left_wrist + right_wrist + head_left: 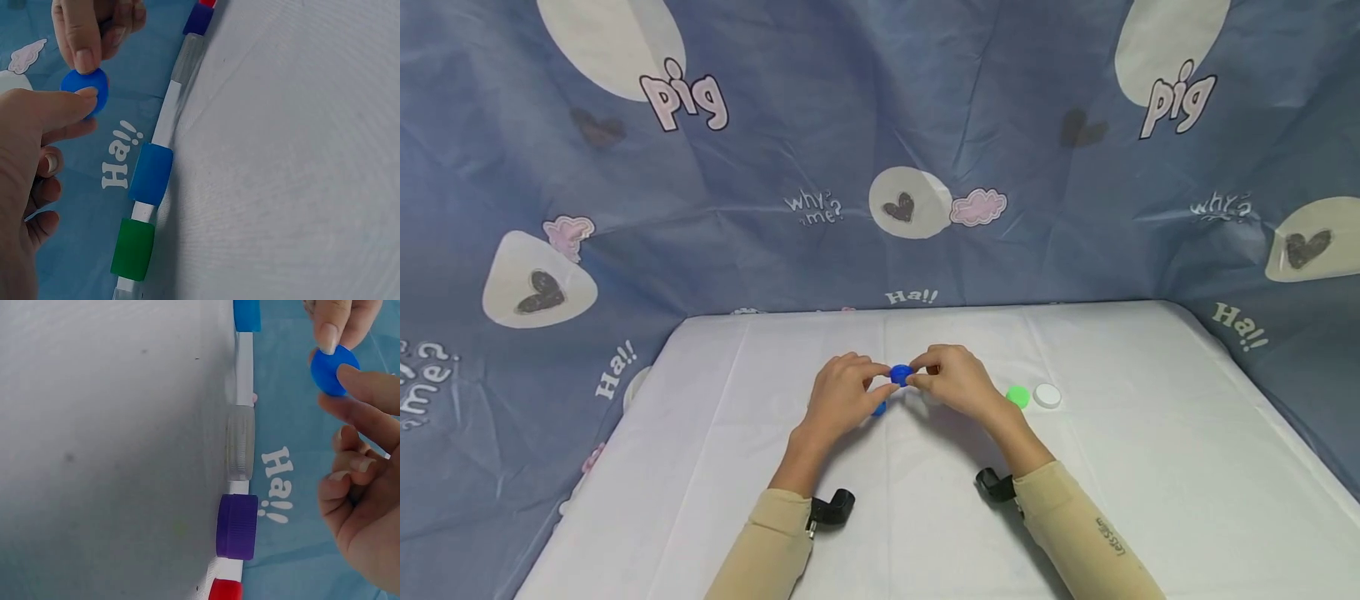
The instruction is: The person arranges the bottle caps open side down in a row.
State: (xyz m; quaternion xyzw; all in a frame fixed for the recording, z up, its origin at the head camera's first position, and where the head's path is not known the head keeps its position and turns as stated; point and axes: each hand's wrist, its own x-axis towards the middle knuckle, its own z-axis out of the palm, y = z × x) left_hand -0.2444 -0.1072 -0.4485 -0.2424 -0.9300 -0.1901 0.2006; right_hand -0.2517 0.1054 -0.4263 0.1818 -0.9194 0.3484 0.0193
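A round blue bottle cap [901,374] is held up between both hands over the white table. My left hand [846,392] pinches it by the left side with thumb and forefinger. From the other side, the thumb and fingers of my right hand [957,380] pinch the same cap. In the left wrist view the held cap [78,81] shows a smooth flat face, and the other fingers of the left hand [28,156] are curled below it. Another blue cap [878,408] lies on the table, partly hidden by the left thumb.
More caps sit on the white table [940,533]. A bright green cap [1018,397] and a white cap [1047,396] lie right of the hands. The wrist views show a clear cap [240,442], a purple cap [237,526], a red cap [225,590] and a dark green cap [133,250].
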